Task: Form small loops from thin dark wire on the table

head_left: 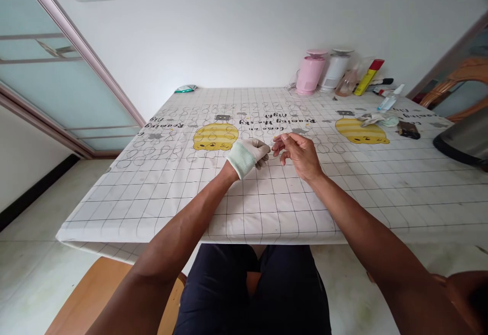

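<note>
My left hand [251, 154], in a white glove with a pale green cuff, is just above the middle of the table. Its fingers are closed in a pinch, and whatever is in them is too small to make out. Bare, my right hand [299, 154] is close beside it, thumb and forefinger together and the other fingers loosely curled. Any thin thing between these fingertips cannot be made out. Many thin dark rings [143, 147] lie about the checked tablecloth [175, 192], in loose rows left of and beyond my hands.
At the back right stand a pink cylindrical device [310, 73], a white one [335, 70], a spray bottle [346, 83] and a yellow-red tube [368, 77]. A crumpled glove [379, 119], a small dark item [408, 130] and a metal kettle [467, 139] are at right. A green packet [185, 89] lies back left.
</note>
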### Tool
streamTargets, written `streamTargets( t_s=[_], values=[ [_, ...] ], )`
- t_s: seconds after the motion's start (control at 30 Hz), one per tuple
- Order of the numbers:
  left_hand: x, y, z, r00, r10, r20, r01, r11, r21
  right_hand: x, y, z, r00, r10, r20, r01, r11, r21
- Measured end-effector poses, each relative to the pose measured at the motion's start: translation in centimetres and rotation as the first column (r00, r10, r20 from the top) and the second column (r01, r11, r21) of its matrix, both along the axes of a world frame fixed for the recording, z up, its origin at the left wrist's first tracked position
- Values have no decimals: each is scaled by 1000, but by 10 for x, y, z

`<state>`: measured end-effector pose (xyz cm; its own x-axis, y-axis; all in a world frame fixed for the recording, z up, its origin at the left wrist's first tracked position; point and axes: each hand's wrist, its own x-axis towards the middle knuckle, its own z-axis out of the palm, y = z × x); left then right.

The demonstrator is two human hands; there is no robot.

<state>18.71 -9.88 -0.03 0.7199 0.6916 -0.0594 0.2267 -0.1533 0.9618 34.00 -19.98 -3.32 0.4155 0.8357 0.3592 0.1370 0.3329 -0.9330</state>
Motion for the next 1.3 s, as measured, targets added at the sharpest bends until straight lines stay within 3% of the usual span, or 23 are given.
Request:
streamTargets(
  t_s=[0.33,0.7,0.93,1.17,1.23,1.3],
  values=[
    [1,5,-9,998,65,8,-65,998,25,-5,-1,-4,974,-58,220,73,995,-61],
    [-1,2,-4,998,-10,-56,18,988,154,1,0,0,997,-6,74,7,1000,-15],
    [-6,2,-1,995,3,-96,17,978,206,7,0,0,993,48,108,-50,999,10],
    [-18,3,6,974,-86,-208,157,923,351,24,-7,4,953,266,144,-242,956,-165],
    [-17,5,6,971,-39,-237,142,889,436,25,-8,3,955,239,174,-207,961,-183],
    [-14,6,4,969,49,-243,80,866,494,21,-8,1,950,130,285,-79,980,-185]
  ],
)
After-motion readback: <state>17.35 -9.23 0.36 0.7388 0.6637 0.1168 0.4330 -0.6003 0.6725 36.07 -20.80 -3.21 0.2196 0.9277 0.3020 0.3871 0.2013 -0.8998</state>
